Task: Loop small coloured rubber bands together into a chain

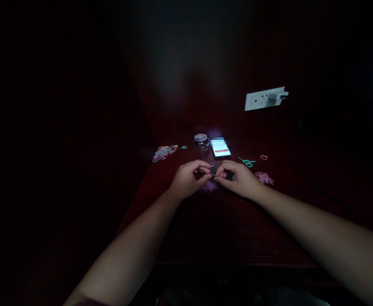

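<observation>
Over the dark red table, my left hand and my right hand come close together, fingertips nearly meeting. Both pinch a thin purple strand, which looks like a small elastic band and spans the short gap between them. A small purple loop shows by my left index fingertip. Just beneath the hands lies a heap of thin purple bands, partly covered by them. Another pinkish-purple heap of bands sits by my right wrist.
A pile of multicoloured loops lies at the table's left edge. Behind the hands stand a lidded clear jar and a lit phone. To the right are a green looped item, an orange piece and a wall socket with a plug.
</observation>
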`<move>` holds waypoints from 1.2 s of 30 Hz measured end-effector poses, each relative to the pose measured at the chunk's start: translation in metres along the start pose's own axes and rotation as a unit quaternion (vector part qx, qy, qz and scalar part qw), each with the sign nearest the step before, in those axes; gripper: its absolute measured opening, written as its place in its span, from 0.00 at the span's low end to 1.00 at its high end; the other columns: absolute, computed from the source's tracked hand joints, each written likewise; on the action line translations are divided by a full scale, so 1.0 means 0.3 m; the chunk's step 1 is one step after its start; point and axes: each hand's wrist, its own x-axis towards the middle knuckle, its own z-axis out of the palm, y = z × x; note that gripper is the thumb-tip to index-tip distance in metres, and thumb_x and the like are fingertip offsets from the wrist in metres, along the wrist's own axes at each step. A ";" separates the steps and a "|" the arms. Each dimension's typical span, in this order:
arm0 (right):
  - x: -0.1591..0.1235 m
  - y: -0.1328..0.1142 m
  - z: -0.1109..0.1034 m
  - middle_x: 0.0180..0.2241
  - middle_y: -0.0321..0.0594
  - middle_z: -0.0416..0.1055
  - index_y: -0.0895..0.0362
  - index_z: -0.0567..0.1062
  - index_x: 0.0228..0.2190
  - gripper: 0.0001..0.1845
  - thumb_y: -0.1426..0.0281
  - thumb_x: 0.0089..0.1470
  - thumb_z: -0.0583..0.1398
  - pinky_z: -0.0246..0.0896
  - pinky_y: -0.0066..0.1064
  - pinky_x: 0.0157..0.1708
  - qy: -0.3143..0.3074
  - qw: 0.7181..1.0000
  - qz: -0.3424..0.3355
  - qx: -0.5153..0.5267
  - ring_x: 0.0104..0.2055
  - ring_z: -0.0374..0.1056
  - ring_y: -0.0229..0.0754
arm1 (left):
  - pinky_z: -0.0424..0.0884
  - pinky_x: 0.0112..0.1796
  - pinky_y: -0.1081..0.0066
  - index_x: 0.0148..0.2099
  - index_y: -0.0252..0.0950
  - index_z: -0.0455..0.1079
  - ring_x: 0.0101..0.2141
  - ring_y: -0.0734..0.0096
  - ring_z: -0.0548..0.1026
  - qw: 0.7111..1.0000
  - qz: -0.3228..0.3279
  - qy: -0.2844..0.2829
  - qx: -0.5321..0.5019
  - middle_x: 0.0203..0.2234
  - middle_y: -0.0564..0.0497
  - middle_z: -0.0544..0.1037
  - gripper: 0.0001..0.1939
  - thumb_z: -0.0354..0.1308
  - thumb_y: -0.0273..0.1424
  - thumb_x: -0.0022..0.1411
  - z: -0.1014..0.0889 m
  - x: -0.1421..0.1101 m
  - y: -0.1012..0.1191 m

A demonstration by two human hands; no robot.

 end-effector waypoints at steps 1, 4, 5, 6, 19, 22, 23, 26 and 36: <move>0.000 0.001 0.000 0.26 0.36 0.67 0.57 0.74 0.27 0.02 0.72 0.50 0.63 0.62 0.30 0.30 -0.001 1.000 0.000 0.000 0.29 0.65 0.38 | 0.74 0.38 0.70 0.45 0.36 0.72 0.36 0.70 0.79 1.000 0.001 -0.002 -0.003 0.35 0.49 0.80 0.13 0.65 0.28 0.56 0.000 0.000 -0.001; 0.000 0.005 0.000 0.26 0.36 0.67 0.57 0.74 0.27 0.02 0.73 0.51 0.62 0.62 0.30 0.31 -0.005 1.000 -0.010 0.000 0.29 0.64 0.38 | 0.74 0.39 0.71 0.45 0.36 0.72 0.36 0.71 0.79 1.000 0.007 -0.010 0.000 0.35 0.50 0.80 0.13 0.65 0.28 0.56 -0.004 0.002 -0.001; 0.000 0.007 0.001 0.26 0.36 0.67 0.57 0.74 0.27 0.02 0.73 0.51 0.62 0.61 0.30 0.31 -0.006 1.000 -0.011 0.000 0.29 0.64 0.38 | 0.74 0.39 0.71 0.45 0.36 0.72 0.36 0.71 0.79 1.000 0.010 -0.014 0.004 0.35 0.50 0.80 0.13 0.65 0.27 0.56 -0.007 0.002 -0.001; -0.001 0.009 0.001 0.26 0.36 0.67 0.57 0.74 0.27 0.02 0.73 0.51 0.62 0.61 0.30 0.31 -0.007 1.000 -0.010 0.000 0.29 0.64 0.38 | 0.73 0.39 0.71 0.45 0.36 0.72 0.36 0.71 0.79 1.000 0.013 -0.020 0.008 0.35 0.50 0.80 0.13 0.64 0.27 0.56 -0.010 0.003 0.000; -0.005 0.007 -0.005 0.25 0.37 0.68 0.58 0.74 0.28 0.04 0.71 0.54 0.60 0.60 0.29 0.30 -0.011 1.000 0.011 -0.007 0.28 0.64 0.38 | 0.74 0.40 0.71 0.43 0.34 0.73 0.36 0.72 0.79 0.990 -0.002 -0.138 0.004 0.35 0.49 0.81 0.10 0.63 0.25 0.56 -0.063 0.014 -0.026; -0.004 0.007 -0.006 0.25 0.37 0.67 0.58 0.74 0.28 0.05 0.70 0.54 0.59 0.59 0.29 0.29 -0.008 1.000 0.012 -0.011 0.28 0.63 0.38 | 0.75 0.40 0.71 0.43 0.34 0.73 0.36 0.72 0.79 0.988 -0.016 -0.154 -0.003 0.34 0.49 0.81 0.11 0.63 0.24 0.56 -0.063 0.014 -0.031; -0.003 0.007 -0.007 0.25 0.37 0.67 0.58 0.74 0.28 0.06 0.70 0.54 0.59 0.59 0.29 0.29 -0.008 1.000 0.013 -0.013 0.28 0.63 0.38 | 0.75 0.40 0.71 0.44 0.34 0.73 0.36 0.72 0.79 0.987 -0.021 -0.161 -0.005 0.34 0.49 0.81 0.12 0.63 0.24 0.55 -0.062 0.013 -0.032; -0.003 0.007 -0.007 0.25 0.37 0.68 0.58 0.74 0.28 0.06 0.70 0.54 0.59 0.59 0.30 0.29 -0.006 1.000 0.012 -0.015 0.28 0.63 0.38 | 0.75 0.40 0.71 0.44 0.34 0.73 0.36 0.71 0.79 0.984 -0.032 -0.176 -0.006 0.35 0.48 0.81 0.13 0.63 0.23 0.54 -0.058 0.011 -0.038; -0.005 0.020 -0.004 0.24 0.36 0.67 0.57 0.73 0.27 0.06 0.70 0.54 0.59 0.58 0.30 0.28 -0.022 0.999 0.022 -0.014 0.27 0.63 0.38 | 0.75 0.41 0.70 0.44 0.35 0.73 0.37 0.71 0.79 0.992 -0.061 -0.099 0.048 0.37 0.48 0.81 0.10 0.58 0.25 0.59 -0.082 0.016 -0.074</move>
